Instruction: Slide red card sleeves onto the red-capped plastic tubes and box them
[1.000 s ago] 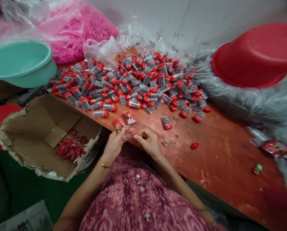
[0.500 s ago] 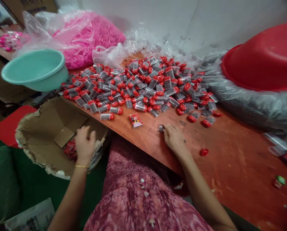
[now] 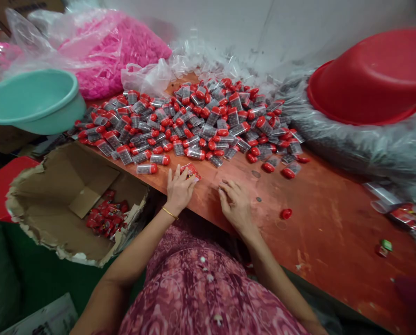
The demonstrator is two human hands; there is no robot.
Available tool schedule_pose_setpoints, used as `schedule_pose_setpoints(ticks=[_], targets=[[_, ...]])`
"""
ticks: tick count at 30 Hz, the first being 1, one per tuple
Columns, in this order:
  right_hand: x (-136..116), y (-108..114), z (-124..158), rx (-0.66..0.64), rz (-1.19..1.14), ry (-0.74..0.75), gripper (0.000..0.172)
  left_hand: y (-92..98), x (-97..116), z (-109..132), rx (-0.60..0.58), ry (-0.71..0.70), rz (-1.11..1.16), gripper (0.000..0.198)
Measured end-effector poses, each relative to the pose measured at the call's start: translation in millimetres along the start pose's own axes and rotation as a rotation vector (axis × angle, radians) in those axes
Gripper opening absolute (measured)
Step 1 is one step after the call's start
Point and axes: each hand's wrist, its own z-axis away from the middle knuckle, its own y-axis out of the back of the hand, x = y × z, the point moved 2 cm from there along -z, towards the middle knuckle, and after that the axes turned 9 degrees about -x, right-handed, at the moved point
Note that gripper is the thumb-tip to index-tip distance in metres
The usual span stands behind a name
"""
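Observation:
My left hand (image 3: pixel 179 190) rests at the table's front edge with its fingers spread. Its fingertips touch a small red printed packet (image 3: pixel 193 169) and partly cover it. My right hand (image 3: pixel 236 204) is a short way to the right, low over the table, its fingers curled and pressed together. Whatever sits under those fingertips is hidden. Beyond both hands lies a big heap of small clear tubes with red caps (image 3: pixel 194 152), with dark contents showing through.
A torn cardboard box (image 3: pixel 63 186) holding red packets (image 3: pixel 106 216) stands left below the table. Around the heap are a teal basin (image 3: pixel 29 100), a bag of pink pieces (image 3: pixel 113 51) and a red tub (image 3: pixel 371 77) on grey bags. A red cap (image 3: pixel 286 213) lies at right.
My left hand has come out of the cardboard box and moved right onto the red packet. My right hand has shifted slightly left and nearer me; the small piece at its fingertips no longer shows.

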Motion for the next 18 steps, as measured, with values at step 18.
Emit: schedule_pose_setpoints(ticks=[18], targets=[[-11.6, -52.9, -52.4, -0.126, -0.67, -0.35, 0.042, 9.7, 3.8, -10.7, 0.073, 0.132, 0.281, 0.031]])
